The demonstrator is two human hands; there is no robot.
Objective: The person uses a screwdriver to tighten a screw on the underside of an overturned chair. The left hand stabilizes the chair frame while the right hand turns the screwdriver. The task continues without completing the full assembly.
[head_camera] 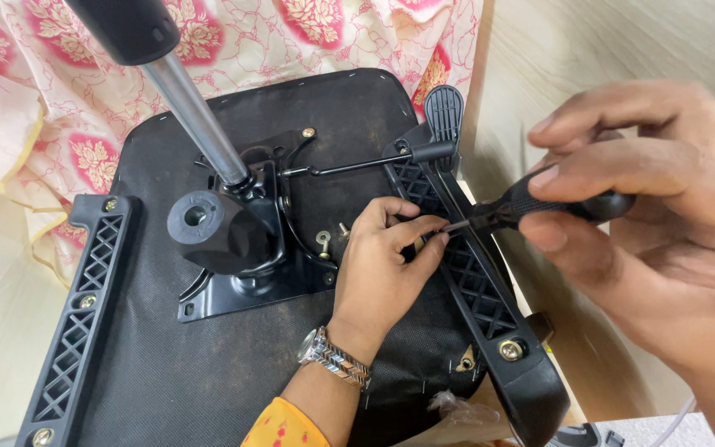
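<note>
- Black-handled screwdriver (531, 205): its long axis runs nearly level across the view, dipping slightly toward the left; the rounded butt of the handle points right and the thin metal shaft points left.
- The shaft's tip sits over the black plastic lattice armrest bracket (477, 290) on the right edge of the upturned chair seat, meeting the fingertips there.
- Right hand (655, 215): closed around the screwdriver's handle, thumb below and fingers curled over the top, held above the seat's right side.
- Left hand (386, 257): wearing a silver metal wristwatch (334, 358) and an orange patterned sleeve (283, 426); it rests on the black fabric seat underside (208, 372), its fingertips pinched together at the screwdriver's tip; whether they hold a screw cannot be told.
- The bracket's long axis runs diagonally from upper left to lower right, with a brass-coloured bolt (511, 350) near its lower end.
- A matching black lattice bracket (80, 314) lies along the seat's left edge.
- The black metal tilt mechanism plate (242, 248) sits in the seat's middle, with a silver gas-lift cylinder (196, 116) rising up and to the left.
- Two loose bolts (324, 242) stand just beside the plate, near the left hand.
- A pink floral cloth (68, 91) lies under the seat's far edge.
</note>
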